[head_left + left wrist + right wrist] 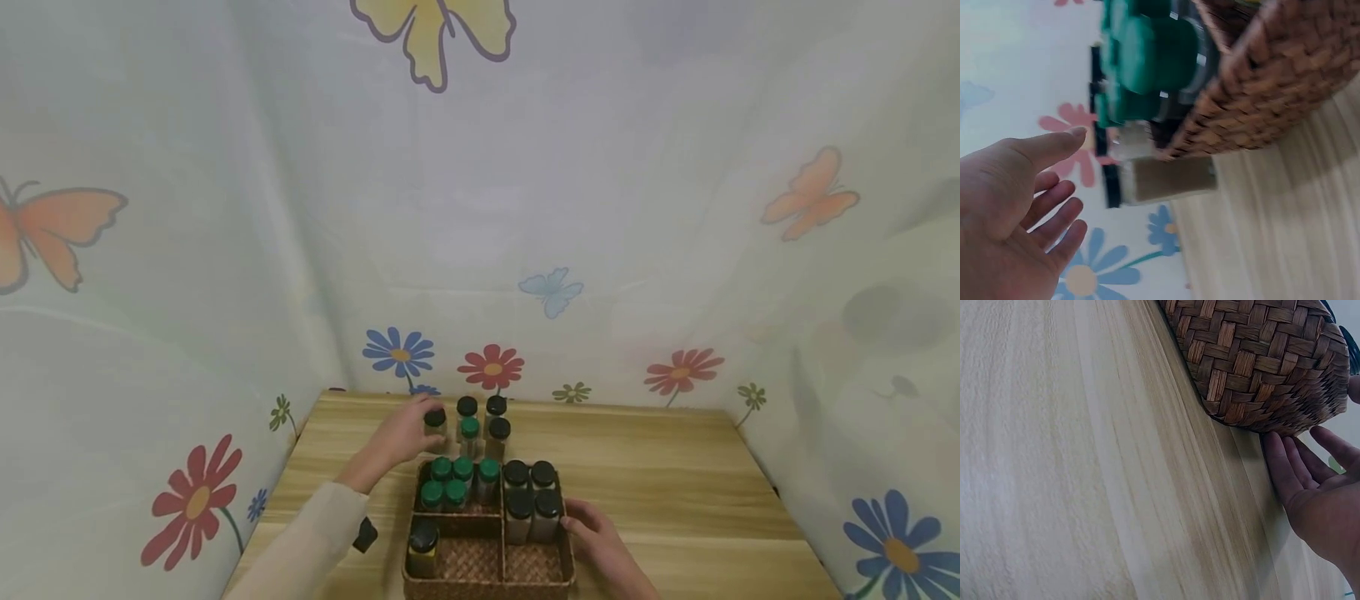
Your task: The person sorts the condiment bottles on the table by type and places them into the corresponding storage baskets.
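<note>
My left hand (408,432) reaches past the far left corner of the woven basket (487,587). Its thumb and fingers are spread beside a black-lidded jar (435,419), and the left wrist view shows the hand (1013,203) apart from that glass jar (1172,179). My right hand (603,542) touches the basket's right side, its fingers (1282,462) extended against the woven wall (1241,356). Green-capped jars (442,468) fill much of the back left compartment. Black-lidded jars (519,504) stand in the right one, and another black-lidded jar (423,550) is at front left.
Behind the basket stand several more jars, including a green-capped jar (469,437) and a black-lidded jar (498,437). A small black object (365,535) lies left of the basket on the wooden table (660,467). Patterned cloth (637,250) hangs around the table.
</note>
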Tool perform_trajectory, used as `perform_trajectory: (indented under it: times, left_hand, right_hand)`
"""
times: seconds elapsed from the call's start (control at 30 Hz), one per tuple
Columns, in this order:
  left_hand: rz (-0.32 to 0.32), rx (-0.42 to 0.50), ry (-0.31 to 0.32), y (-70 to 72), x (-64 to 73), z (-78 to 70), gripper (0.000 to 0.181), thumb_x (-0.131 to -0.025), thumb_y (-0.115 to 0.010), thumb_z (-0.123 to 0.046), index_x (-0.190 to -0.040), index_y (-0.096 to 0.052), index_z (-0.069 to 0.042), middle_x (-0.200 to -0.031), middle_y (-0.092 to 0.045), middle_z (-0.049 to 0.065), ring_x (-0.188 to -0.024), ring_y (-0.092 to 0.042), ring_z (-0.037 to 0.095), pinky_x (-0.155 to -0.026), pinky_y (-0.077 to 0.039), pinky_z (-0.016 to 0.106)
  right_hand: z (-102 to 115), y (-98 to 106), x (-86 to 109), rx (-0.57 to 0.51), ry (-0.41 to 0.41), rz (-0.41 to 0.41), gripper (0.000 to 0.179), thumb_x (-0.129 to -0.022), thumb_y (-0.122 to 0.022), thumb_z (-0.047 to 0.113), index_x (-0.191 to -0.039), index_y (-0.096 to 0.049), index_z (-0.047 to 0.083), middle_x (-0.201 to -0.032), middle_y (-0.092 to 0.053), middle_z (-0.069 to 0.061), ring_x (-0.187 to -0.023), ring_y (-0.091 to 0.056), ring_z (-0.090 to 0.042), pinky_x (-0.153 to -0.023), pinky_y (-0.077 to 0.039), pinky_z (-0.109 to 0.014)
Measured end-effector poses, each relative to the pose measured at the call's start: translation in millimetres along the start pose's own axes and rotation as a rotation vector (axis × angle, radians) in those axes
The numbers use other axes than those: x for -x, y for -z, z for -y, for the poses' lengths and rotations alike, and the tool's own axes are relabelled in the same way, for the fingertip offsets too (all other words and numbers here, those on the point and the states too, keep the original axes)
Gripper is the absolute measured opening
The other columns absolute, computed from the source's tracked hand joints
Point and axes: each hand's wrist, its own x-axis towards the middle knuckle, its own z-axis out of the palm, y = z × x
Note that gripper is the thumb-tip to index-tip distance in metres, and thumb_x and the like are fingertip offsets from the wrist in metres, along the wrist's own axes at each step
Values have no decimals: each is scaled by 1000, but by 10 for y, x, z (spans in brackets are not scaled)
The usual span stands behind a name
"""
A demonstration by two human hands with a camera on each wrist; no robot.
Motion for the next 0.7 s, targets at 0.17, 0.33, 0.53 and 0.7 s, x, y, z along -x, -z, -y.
perform_trajectory:
  times: [0.17, 0.33, 0.53, 0.7]
  left_hand:
    - [5, -10, 44, -143, -75, 186, 70, -89, -89, -18, -149, -57, 0, -151, -54, 22, -139, -52, 43, -112, -47, 58]
    - [30, 4, 62, -238, -167, 301, 73, -91, -87, -16, -153, -52, 1, -155, -50, 24, -143, -48, 45, -115, -43, 60]
    - [30, 46, 79, -307, -181, 328, 69, -93, -85, -15, -152, -53, 0, -157, -48, 26, -142, -47, 47, -113, -43, 63]
    - [11, 59, 105, -348, -195, 349, 64, -94, -83, -15, -150, -56, 0, -153, -51, 25, -139, -51, 46, -112, -45, 62]
  right_hand:
    - [5, 12, 3, -4, 3, 18, 58, -106, -65, 30, -149, -51, -7, -146, -58, -24, -130, -57, -34, -98, -54, -50]
    - [15, 29, 11, -5, 9, 17, 58, -106, -65, 29, -150, -51, -6, -146, -58, -25, -130, -57, -35, -97, -55, -51]
    - [14, 21, 11, 10, -1, 2, 57, -107, -65, 31, -148, -53, -6, -144, -61, -23, -127, -59, -32, -95, -55, -52]
    - [-6, 28, 6, 9, -10, 9, 58, -106, -65, 33, -148, -53, -6, -144, -60, -24, -127, -60, -33, -94, -56, -52]
